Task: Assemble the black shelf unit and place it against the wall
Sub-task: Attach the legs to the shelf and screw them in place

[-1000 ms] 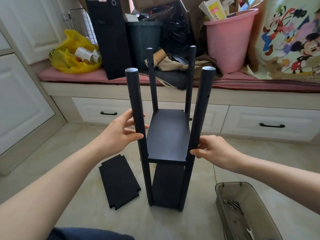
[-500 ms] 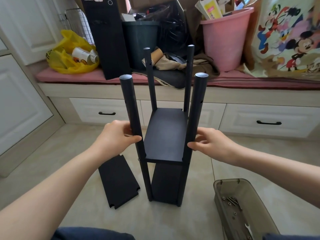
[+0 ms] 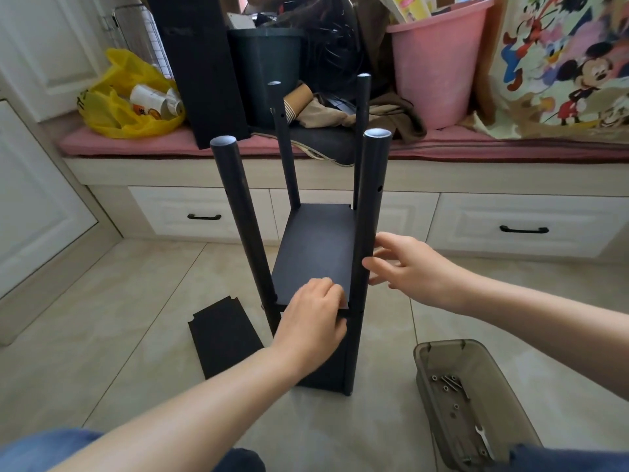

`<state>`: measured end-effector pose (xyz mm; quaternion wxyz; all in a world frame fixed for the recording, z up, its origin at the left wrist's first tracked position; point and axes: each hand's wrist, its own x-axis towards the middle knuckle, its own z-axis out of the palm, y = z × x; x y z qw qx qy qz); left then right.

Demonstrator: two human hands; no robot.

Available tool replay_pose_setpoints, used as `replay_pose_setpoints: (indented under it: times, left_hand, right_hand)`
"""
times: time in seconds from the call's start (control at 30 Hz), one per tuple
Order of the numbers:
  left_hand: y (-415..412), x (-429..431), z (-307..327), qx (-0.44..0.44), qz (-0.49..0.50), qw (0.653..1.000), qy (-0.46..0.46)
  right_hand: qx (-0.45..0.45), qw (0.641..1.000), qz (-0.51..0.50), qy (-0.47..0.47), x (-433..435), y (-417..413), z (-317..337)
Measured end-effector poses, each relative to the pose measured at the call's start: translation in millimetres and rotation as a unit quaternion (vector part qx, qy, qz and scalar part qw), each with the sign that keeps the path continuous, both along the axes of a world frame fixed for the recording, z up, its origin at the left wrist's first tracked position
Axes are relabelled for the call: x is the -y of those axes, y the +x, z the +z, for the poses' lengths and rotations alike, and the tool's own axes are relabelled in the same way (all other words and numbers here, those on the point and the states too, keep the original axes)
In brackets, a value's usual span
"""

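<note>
L hand [image 3: 313,321]: fingers [image 3: 323,288] bunched together and curled down onto the front edge of the middle board [image 3: 316,247], thumb tucked at the edge below, so it pinches the board. R hand [image 3: 405,267]: fingers [image 3: 391,240] straight-ish and spread apart, holding nothing; thumb tip touches the front R post [image 3: 371,206], other fingers just beside it, can't tell if they make contact.

The board is flat, matte black, rectangular w/ notched corners, fixed between 4 round posts. Posts are smooth dark tubes, hollow w/ pale rims at the top and small holes in the sides; front L post [image 3: 238,216] leans outward a bit in this wide view. The shelf unit [image 3: 350,352] stands upright on glossy beige floor tiles [image 3: 136,301], near the person's knees and in front of a white drawer bench [image 3: 510,219].

Loose board [image 3: 224,335], same matte black w/ notched corners, lies flat on the floor just L of the unit. Lower R: smoky see-through plastic tray [image 3: 442,349] w/ metal screws and a small wrench inside. On the bench: pink cushion, pink plastic bucket [image 3: 439,63], crinkled yellow bag [image 3: 119,114].
</note>
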<state>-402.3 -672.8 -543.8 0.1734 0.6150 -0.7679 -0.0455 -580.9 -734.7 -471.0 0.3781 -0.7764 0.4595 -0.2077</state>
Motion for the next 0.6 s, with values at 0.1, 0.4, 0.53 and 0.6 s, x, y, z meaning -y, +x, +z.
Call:
replay_pose_setpoints:
  times: [0.1, 0.4, 0.53, 0.6]
  left_hand:
    - [-3, 14, -18, 0.027, 0.015, 0.999, 0.032]
    - [-7, 22, -61, 0.045, 0.066, 0.996, -0.033]
    - [-9, 21, -64, 0.036, 0.072, 0.995, -0.064]
    - [-9, 20, -65, 0.032, 0.074, 0.994, -0.076]
  right_hand:
    - [-0.005, 1.0, 0.004, 0.003, 1, -2, -1]
    - [0.008, 1.0, 0.025, 0.0, 7, -3, -3]
    - [0.021, 0.999, 0.033, 0.003, 8, -4, -4]
    - [0.027, 0.999, 0.036, 0.009, 8, -6, -5]
